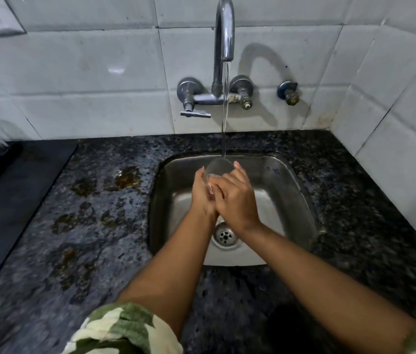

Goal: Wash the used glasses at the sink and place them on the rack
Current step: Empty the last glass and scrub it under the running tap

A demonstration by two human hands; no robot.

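Note:
A clear drinking glass (218,166) is held over the steel sink (293,195), directly under the water stream (224,118) running from the chrome tap (223,29). My left hand (202,194) grips the glass from its left side. My right hand (237,198) wraps round it from the right, fingers across the front. Only the glass's upper part shows above my fingers; the lower part is hidden between my hands.
The drain (224,235) lies below my wrists. A wet dark granite counter (94,213) surrounds the sink, with brown stains on the left. A dark mat or tray (10,190) lies at far left. White tiled walls stand behind and to the right. No rack is visible.

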